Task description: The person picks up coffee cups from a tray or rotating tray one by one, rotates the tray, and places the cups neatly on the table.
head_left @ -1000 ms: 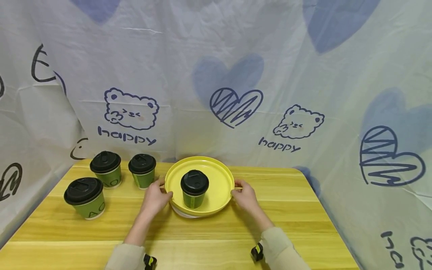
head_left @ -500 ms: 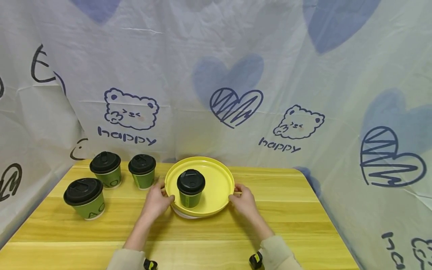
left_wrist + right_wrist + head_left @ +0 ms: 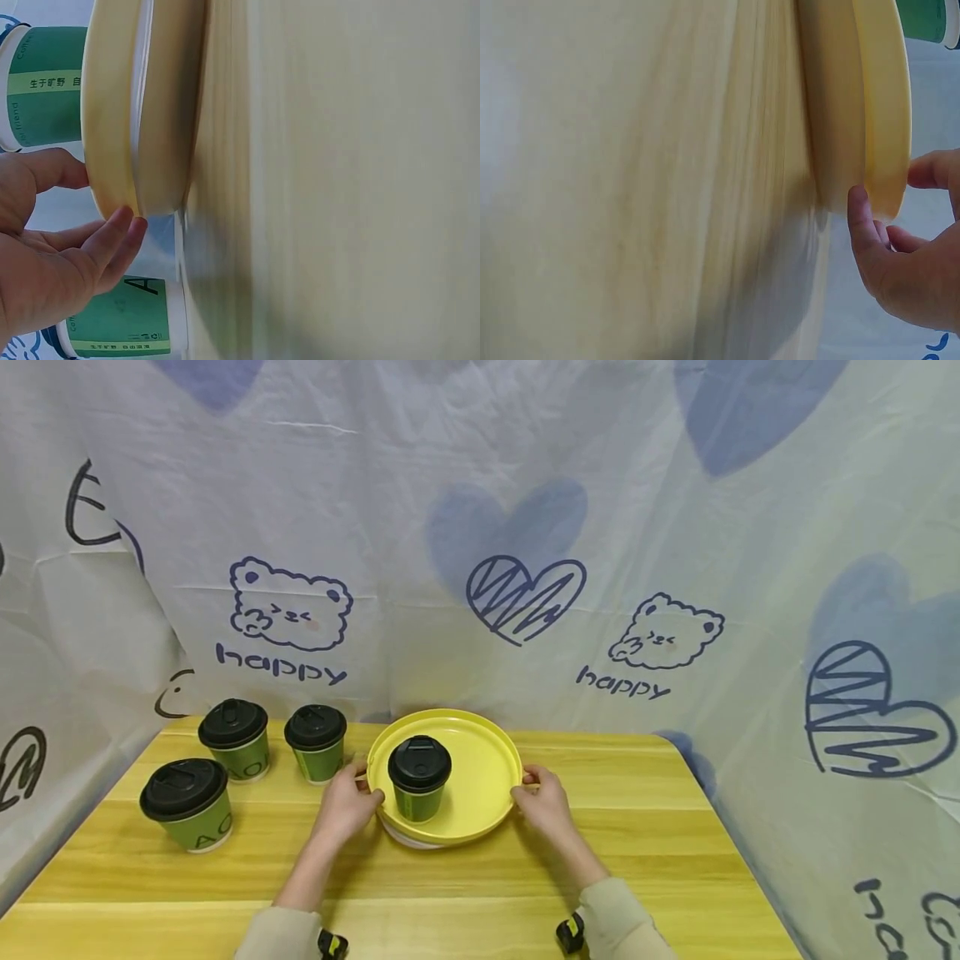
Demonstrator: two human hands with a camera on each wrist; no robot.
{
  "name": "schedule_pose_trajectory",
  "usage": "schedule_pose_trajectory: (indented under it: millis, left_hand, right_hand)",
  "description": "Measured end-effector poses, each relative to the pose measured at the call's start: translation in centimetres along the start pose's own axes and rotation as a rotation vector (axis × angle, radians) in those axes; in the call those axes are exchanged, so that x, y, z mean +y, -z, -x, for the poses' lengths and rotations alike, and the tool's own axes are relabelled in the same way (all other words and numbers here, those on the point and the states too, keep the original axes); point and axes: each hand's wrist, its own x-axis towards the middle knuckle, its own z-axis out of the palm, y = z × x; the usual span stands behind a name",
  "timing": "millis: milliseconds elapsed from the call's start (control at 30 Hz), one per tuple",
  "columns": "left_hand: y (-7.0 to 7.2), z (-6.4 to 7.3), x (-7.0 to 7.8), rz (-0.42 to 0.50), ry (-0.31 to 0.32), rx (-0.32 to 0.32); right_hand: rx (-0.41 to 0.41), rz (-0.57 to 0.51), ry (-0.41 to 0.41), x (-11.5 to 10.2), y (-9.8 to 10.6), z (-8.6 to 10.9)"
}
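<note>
A round yellow tray [image 3: 483, 768] with a raised rim sits on a low base, whose white edge [image 3: 408, 839] peeks out at the front in the head view. On the tray's left half stands a green paper cup [image 3: 420, 802] with a black lid, upright. My left hand [image 3: 347, 803] pinches the tray's left rim, thumb on the upper edge and fingertips [image 3: 120, 217] against the underside of the wall. Opposite, my right hand [image 3: 546, 803] pinches the right rim the same way, a fingertip [image 3: 859, 196] low on the side wall.
Left of the tray stand three more lidded green cups: one beside my left hand [image 3: 318, 752], one at the back left [image 3: 243, 756] and one nearer the front [image 3: 198, 818]. A printed white curtain [image 3: 420, 527] hangs behind the wooden table [image 3: 637, 835].
The cup on the tray has shifted left a little, its lid turning slightly, while the tray's outline stays in place. Both hands keep to the rim with only small movements.
</note>
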Motion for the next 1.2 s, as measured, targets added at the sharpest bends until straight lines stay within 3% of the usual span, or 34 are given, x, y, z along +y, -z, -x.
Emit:
schedule_pose_trajectory:
  millis: [267, 567, 800, 1200]
  left_hand:
    - [0.2, -0.9, -0.5, -0.013, -0.017, -0.007]
    - [0.4, -1.2, -0.5, -0.031, -0.012, 0.001]
    - [0.2, -1.0, -0.2, -0.030, -0.012, 0.001]
    - [-0.2, 0.2, -0.1, -0.005, -0.041, 0.024]
  right_hand:
    - [0.018, 0.019, -0.004, 0.1, 0.0, -0.4]
    - [0.014, 0.072, 0.047, 0.1, -0.3, 0.0]
    - [0.019, 0.089, 0.054, -0.1, -0.3, 0.2]
    - [-0.002, 0.025, 0.051, -0.1, -0.3, 1.3]
